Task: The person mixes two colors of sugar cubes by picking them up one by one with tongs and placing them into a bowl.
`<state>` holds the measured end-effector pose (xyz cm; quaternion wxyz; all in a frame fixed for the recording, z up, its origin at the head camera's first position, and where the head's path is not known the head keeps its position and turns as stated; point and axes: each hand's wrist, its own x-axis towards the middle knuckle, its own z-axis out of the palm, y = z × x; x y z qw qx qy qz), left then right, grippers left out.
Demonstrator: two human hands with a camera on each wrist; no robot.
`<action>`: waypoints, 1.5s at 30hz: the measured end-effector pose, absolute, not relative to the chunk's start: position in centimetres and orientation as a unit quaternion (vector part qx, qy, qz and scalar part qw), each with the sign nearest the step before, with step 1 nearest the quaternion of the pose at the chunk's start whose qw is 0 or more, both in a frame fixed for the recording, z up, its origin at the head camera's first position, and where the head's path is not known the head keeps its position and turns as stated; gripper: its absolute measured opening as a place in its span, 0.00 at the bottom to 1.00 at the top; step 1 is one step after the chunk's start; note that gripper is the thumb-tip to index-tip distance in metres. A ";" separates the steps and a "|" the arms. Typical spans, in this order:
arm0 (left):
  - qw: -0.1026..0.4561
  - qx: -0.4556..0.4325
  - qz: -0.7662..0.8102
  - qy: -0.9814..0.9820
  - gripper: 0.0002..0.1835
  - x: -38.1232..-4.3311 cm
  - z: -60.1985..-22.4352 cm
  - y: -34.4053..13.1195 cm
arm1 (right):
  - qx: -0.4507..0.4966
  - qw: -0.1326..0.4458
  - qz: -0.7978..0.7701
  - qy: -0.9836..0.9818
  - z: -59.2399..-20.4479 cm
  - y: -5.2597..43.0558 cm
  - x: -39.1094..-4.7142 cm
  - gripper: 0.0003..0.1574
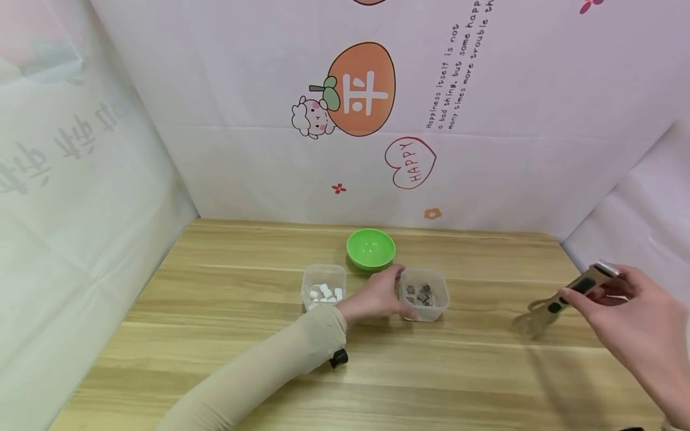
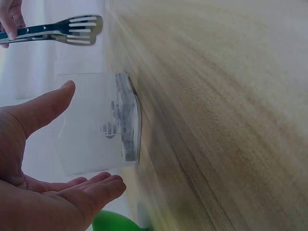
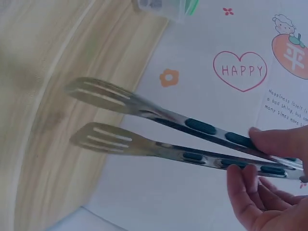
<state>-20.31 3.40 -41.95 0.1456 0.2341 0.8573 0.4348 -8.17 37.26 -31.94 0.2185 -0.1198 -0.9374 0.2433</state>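
Note:
My left hand [image 1: 380,294] is at the left side of a clear plastic container [image 1: 441,299] holding grey square pieces [image 1: 424,294]. In the left wrist view its thumb and fingers are spread on either side of that container [image 2: 89,122]; whether they touch it I cannot tell. Off to the right, my right hand [image 1: 641,317] holds a pair of metal tongs [image 1: 579,287] above the table. The right wrist view shows the tongs' slotted heads [image 3: 103,139] apart, nothing between them, with thumb and fingers pinching the dark-padded handles [image 3: 199,126].
Left of my left hand stands another clear container [image 1: 323,270] with several white pieces [image 1: 324,292], partly behind the sleeve. A green bowl [image 1: 371,248] sits behind the two containers. The wooden table [image 1: 463,371] ends at a printed white backdrop [image 1: 259,149].

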 end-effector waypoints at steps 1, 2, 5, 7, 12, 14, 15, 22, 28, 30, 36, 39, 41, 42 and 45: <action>0.145 0.234 0.435 0.858 0.55 -20.3 -42.0 3.4 | -0.114 0.227 0.251 -0.934 -31.9 37.2 -8.1 0.28; 0.145 0.234 0.434 0.858 0.55 -20.3 -42.0 3.4 | -0.103 0.236 0.255 -0.932 -31.8 37.1 -8.0 0.26; 0.143 0.236 0.434 0.858 0.55 -20.3 -42.1 3.4 | -0.059 0.259 0.252 -0.931 -31.7 36.8 -7.9 0.20; 0.143 0.237 0.433 0.858 0.55 -20.4 -42.0 3.4 | -0.030 0.255 0.257 -0.931 -31.7 36.7 -7.8 0.20; 0.142 0.242 0.435 0.856 0.53 -20.4 -42.0 3.5 | 0.009 0.209 0.317 -0.925 -32.0 36.4 -7.7 0.16; 0.141 0.243 0.436 0.855 0.52 -20.4 -42.0 3.5 | 0.023 0.205 0.332 -0.920 -32.1 36.4 -7.8 0.19; 0.141 0.244 0.436 0.855 0.52 -20.4 -42.0 3.5 | 0.031 0.208 0.338 -0.917 -32.1 36.3 -7.9 0.21; 0.144 0.245 0.442 0.851 0.51 -20.3 -41.9 3.4 | 0.076 0.239 0.349 -0.903 -31.9 36.2 -8.1 0.22; 0.146 0.243 0.440 0.852 0.51 -20.3 -41.8 3.4 | 0.044 0.261 0.337 -0.904 -31.5 36.0 -8.0 0.22; 0.147 0.242 0.439 0.853 0.51 -20.3 -41.7 3.4 | 0.033 0.269 0.322 -0.907 -31.2 35.9 -7.9 0.18; 0.148 0.241 0.436 0.855 0.52 -20.3 -41.7 3.5 | 0.004 0.255 0.284 -0.924 -30.4 35.6 -7.7 0.11; 0.150 0.245 0.435 0.854 0.51 -20.4 -41.7 3.5 | -0.022 0.229 0.276 -0.933 -30.1 35.4 -7.6 0.18; 0.150 0.246 0.437 0.852 0.50 -20.4 -41.7 3.5 | -0.036 0.208 0.275 -0.938 -30.0 35.3 -7.7 0.26; 0.151 0.246 0.438 0.852 0.50 -20.4 -41.7 3.5 | -0.039 0.197 0.271 -0.941 -29.9 35.3 -7.7 0.31; 0.153 0.244 0.443 0.849 0.50 -20.3 -41.7 3.5 | -0.038 0.169 0.276 -0.945 -30.0 35.2 -7.7 0.38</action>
